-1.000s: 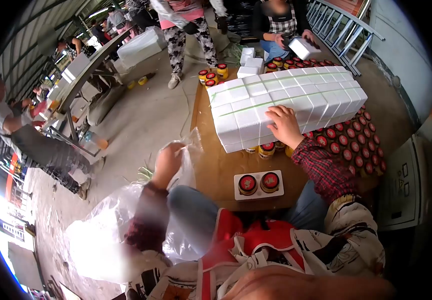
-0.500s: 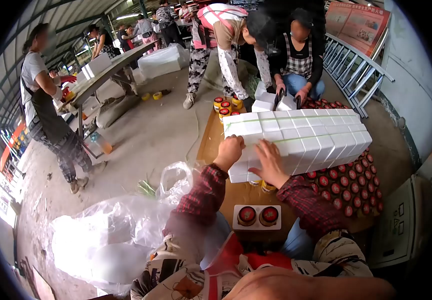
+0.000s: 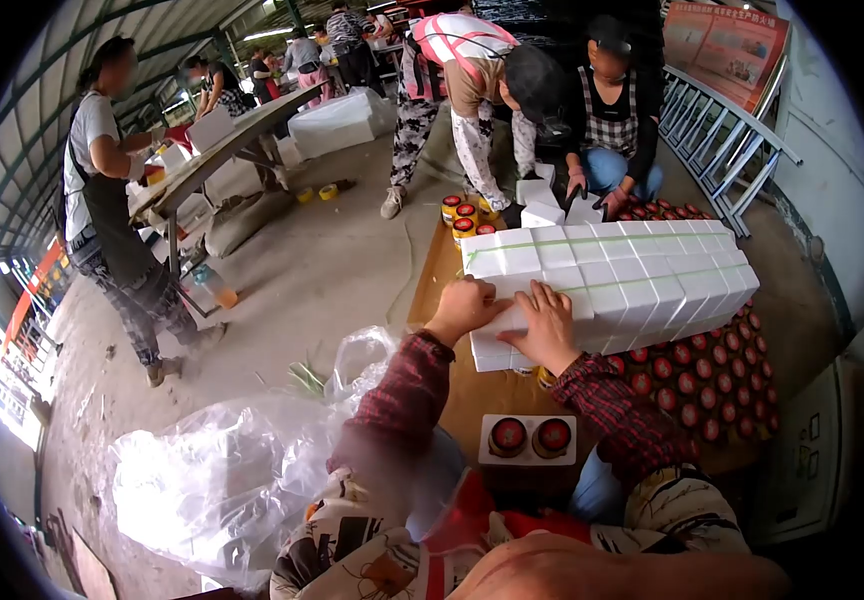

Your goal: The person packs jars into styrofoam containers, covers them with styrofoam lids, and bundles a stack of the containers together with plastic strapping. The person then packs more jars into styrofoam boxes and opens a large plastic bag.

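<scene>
A long bundle of white foam boxes (image 3: 642,285), tied with green strings, lies across jars on the board. My left hand (image 3: 466,306) is at the bundle's near left corner, its fingers curled together; what they pinch is too small to make out. Beside it, my right hand (image 3: 546,325) rests on the boxes with fingers apart and nothing held. Closer to my knees, a white foam tray (image 3: 529,458) holds two jars with red lids (image 3: 508,437). Many more red-lidded jars (image 3: 697,385) stand beneath and to the right of the bundle.
Clear plastic bags (image 3: 222,480) lie at my left. Two people work beyond the bundle, one bent over (image 3: 472,70), one seated (image 3: 607,115). Another person (image 3: 102,200) stands by a long table (image 3: 222,145). A ladder (image 3: 717,150) leans at the right; a grey cabinet (image 3: 802,450) stands nearer.
My left hand has left the plastic bag and moved right to the bundle's end. My right hand has shifted left along the boxes. The person opposite has bent down toward the small boxes.
</scene>
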